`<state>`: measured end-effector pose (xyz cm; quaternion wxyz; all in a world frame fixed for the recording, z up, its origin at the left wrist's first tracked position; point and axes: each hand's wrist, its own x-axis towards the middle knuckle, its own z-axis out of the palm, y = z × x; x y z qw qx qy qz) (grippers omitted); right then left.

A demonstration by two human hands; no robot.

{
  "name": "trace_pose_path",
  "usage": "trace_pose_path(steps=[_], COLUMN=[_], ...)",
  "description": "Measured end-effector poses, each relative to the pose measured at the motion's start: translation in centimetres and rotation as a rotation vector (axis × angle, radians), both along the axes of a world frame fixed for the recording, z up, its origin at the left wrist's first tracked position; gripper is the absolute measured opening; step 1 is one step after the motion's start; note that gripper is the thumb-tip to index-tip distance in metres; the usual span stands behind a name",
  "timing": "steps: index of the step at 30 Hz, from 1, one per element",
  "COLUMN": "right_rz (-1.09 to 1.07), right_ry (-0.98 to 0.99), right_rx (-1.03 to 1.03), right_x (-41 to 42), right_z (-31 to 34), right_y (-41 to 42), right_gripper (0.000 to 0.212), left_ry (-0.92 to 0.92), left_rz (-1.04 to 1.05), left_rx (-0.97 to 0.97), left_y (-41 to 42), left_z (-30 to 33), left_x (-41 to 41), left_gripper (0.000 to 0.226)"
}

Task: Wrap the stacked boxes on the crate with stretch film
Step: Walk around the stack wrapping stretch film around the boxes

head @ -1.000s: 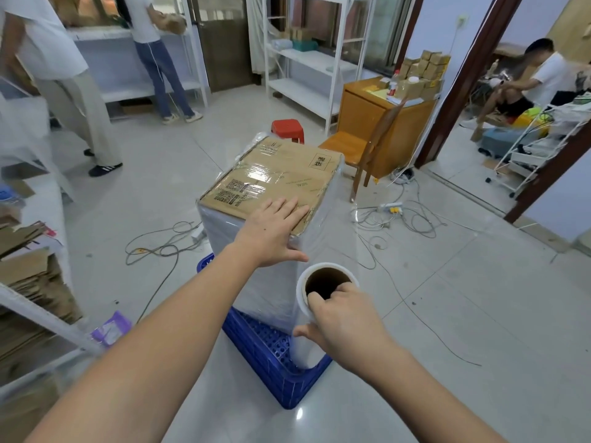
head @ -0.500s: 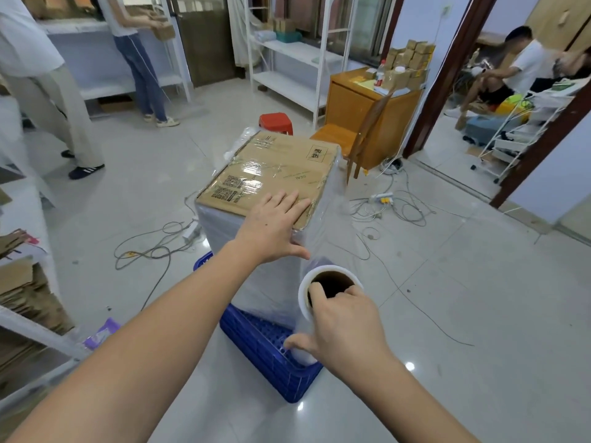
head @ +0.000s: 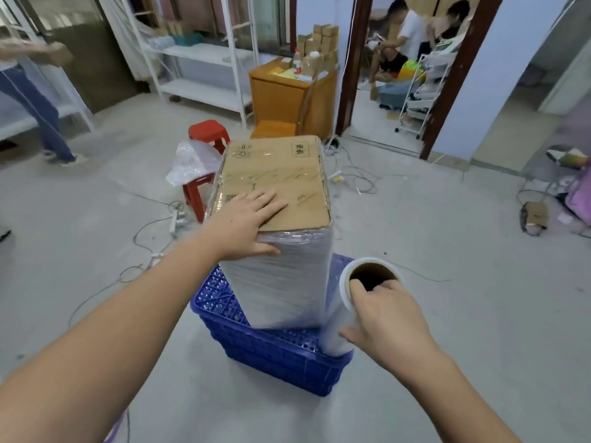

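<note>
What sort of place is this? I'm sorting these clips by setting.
Probably a small packing or shipping workroom. A film-wrapped stack of cardboard boxes stands on a blue plastic crate, small brown cartons are piled on an orange wooden cabinet, and white metal shelving lines the wall.

- left hand (head: 246,225) lies flat on top of the stacked boxes (head: 278,219), fingers spread, thumb over the near edge
- sides of the stack are covered in film, and it's sitting on a blue crate (head: 275,350)
- right hand (head: 387,324) grips the stretch film roll (head: 348,311), thumb hooked into the core, just right of the stack
- red stool (head: 204,161) behind, cables (head: 150,225) on the floor
</note>
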<state>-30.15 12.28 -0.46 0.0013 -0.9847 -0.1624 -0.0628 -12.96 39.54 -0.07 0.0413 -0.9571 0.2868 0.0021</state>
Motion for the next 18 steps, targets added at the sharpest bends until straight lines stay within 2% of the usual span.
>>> trace_pose_path(steps=[3, 6, 11, 18], right_rz=[-0.156, -0.149, 0.035, 0.383], right_ry=[-0.028, -0.090, -0.083, -0.039], right_rx=[0.080, 0.036, -0.048, -0.115], right_x=[0.3, 0.8, -0.5, -3.1], right_z=[-0.5, -0.7, -1.0, -1.1], right_y=[0.4, 0.6, 0.8, 2.2], right_gripper=[0.066, 0.061, 0.061, 0.041], left_ry=[-0.099, -0.097, -0.088, -0.069], left_rz=[0.014, 0.017, 0.032, 0.063], left_rx=[0.054, 0.090, 0.093, 0.056], left_y=[-0.3, -1.1, -1.3, -1.9], left_z=[-1.0, -1.4, -1.5, -0.9], left_x=[-0.2, 0.1, 0.2, 0.1], left_gripper=[0.110, 0.107, 0.104, 0.101])
